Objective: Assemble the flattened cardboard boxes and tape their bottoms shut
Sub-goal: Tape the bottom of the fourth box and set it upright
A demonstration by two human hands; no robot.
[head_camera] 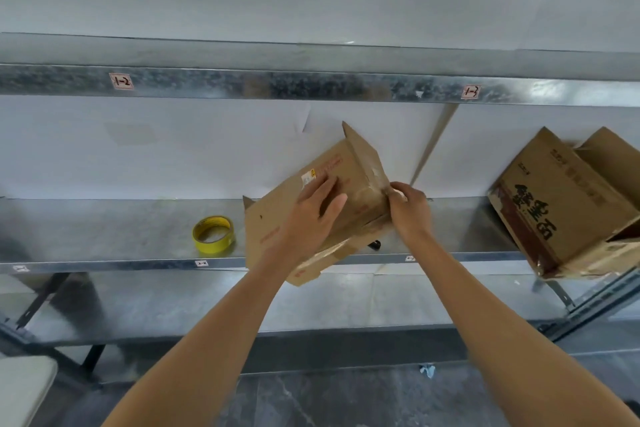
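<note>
Left hand [313, 215] lies flat on cardboard box [349, 166]; right hand [410, 210] pinches its corner. Box overhangs shelf [121, 236] edge near tape roll [211, 247].

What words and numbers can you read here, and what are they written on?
"1-2": hand-written tag on the upper shelf rail.
"1-3": second tag, same rail.
"2-2": small tag on the lower shelf edge.
Two other edge tags: too blurred to read.
Right box: big dark Chinese characters, turned around; I can't quote them surely.
Middle box: red print and a sticker, blurred.
Tape roll: print too small.
</note>
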